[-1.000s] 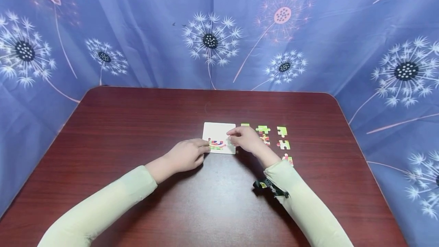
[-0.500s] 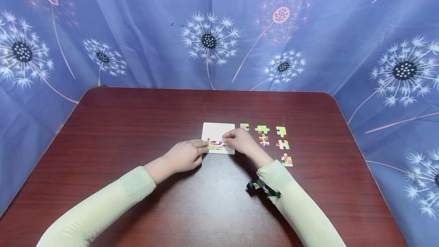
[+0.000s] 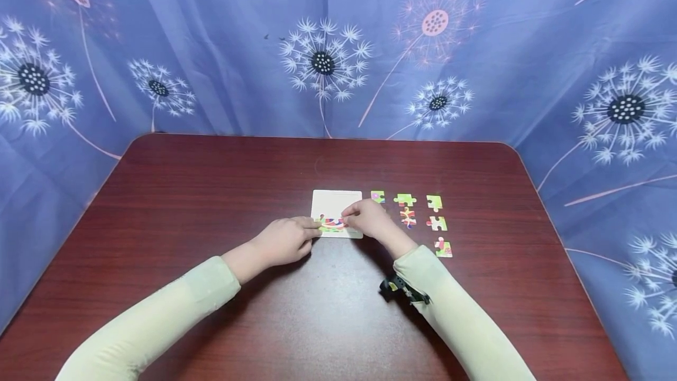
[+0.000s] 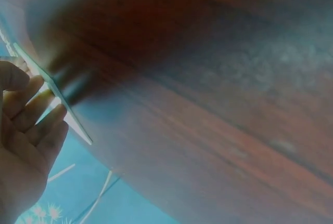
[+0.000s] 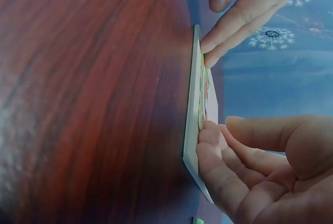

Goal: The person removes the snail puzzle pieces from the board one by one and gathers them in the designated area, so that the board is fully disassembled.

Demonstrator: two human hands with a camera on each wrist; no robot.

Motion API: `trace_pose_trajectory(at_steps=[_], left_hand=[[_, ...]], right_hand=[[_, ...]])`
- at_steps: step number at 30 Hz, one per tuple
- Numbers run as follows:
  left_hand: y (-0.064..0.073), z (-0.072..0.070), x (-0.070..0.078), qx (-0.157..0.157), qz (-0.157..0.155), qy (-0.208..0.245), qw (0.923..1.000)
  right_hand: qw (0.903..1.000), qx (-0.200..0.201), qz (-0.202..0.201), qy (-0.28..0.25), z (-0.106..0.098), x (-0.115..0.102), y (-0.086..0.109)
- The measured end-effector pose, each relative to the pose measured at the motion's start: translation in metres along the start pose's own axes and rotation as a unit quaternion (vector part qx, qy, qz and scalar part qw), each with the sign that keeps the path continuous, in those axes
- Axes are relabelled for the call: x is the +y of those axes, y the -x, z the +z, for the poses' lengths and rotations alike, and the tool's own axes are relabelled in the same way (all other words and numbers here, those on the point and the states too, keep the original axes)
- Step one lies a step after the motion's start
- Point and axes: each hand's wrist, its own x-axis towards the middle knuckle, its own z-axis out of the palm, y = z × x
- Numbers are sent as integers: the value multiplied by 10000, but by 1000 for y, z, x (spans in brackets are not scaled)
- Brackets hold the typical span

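A white puzzle board [image 3: 329, 200] lies flat near the middle of the table, with joined colourful puzzle pieces [image 3: 331, 225] along its near side. My left hand [image 3: 282, 241] rests its extended fingertips on the left end of these pieces; the right wrist view shows those fingers [image 5: 234, 21] pressing down. Over the right part of the board, my right hand [image 3: 372, 219] pinches a small puzzle piece [image 5: 222, 139] between thumb and fingers. That piece is mostly covered by the fingers. In the left wrist view only the edge of the board [image 4: 78, 125] shows beyond my left hand.
Several loose green and red puzzle pieces lie right of the board, among them a corner piece [image 3: 434, 203], a middle one [image 3: 408, 216] and the nearest [image 3: 443, 247]. The dark red wooden table [image 3: 211, 181] meets a blue dandelion-print curtain [image 3: 222, 63] behind and at the sides.
My right hand has moved left and slightly nearer, bringing its piece to the right end of the joined pieces, then nearly stopped. My left hand has stayed in place.
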Motion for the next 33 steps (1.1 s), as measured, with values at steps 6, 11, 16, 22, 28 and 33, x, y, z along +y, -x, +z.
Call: trace_pose_trajectory(at_steps=[6,11,16,22,28,33], left_hand=[[-3,0,0,-182,-86,182,9996],[-5,-1,-1,-331,-204,345,9986],[-5,-2,0,-441,-289,427,9977],[-5,-3,0,-472,-313,460,9973],[-5,-3,1,-486,-364,442,9972],[-5,-4,2,-486,-401,512,9967]], right_hand=[[9998,37,31,166,0,0,-2],[9993,-26,14,365,-3,-3,-4],[9986,-175,120,480,-3,-5,-9],[9985,-201,228,454,-2,-6,-11],[9982,-49,179,571,0,-6,-11],[9981,68,169,592,1,-4,-11]])
